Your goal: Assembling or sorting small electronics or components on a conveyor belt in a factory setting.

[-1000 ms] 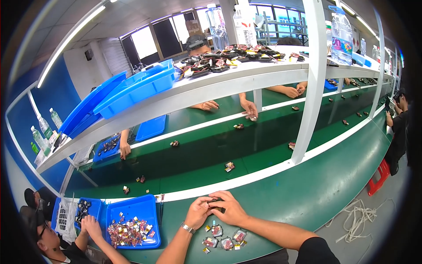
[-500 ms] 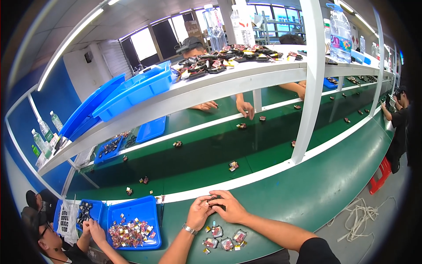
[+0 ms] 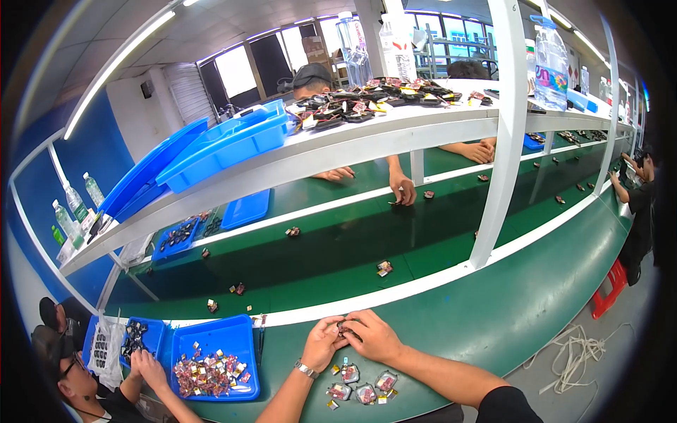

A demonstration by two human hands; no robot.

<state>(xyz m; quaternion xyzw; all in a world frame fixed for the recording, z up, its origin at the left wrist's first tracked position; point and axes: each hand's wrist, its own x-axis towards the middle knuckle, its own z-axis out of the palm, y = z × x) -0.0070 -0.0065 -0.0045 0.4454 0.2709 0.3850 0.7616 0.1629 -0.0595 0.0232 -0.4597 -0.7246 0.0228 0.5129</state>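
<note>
Over the near edge of the green workbench (image 3: 437, 331), my left hand (image 3: 324, 344) and my right hand (image 3: 374, 337) meet with fingers closed around a small dark part (image 3: 341, 328). My fingers hide most of it, so its exact kind cannot be made out. A metal watch sits on my left wrist. Just below my hands lie several small clear-and-grey assemblies (image 3: 386, 381) with reddish boards, with small yellow-and-silver pieces (image 3: 333, 405) among them. Left of my left forearm is a blue tray (image 3: 255, 366) heaped with small reddish, white and yellow parts (image 3: 211, 374).
Beyond a white rail runs a green conveyor belt (image 3: 331, 271) carrying scattered small assemblies (image 3: 384, 268). A white post (image 3: 497, 162) and a raised shelf (image 3: 338, 156) with blue trays stand ahead. Co-workers' hands (image 3: 403, 189) reach in opposite; another person (image 3: 77, 381) works at left.
Pieces on the belt have shifted slightly right in the picture. A co-worker's hand opposite has lowered to the belt beside a piece. My hands keep hold of the small dark part.
</note>
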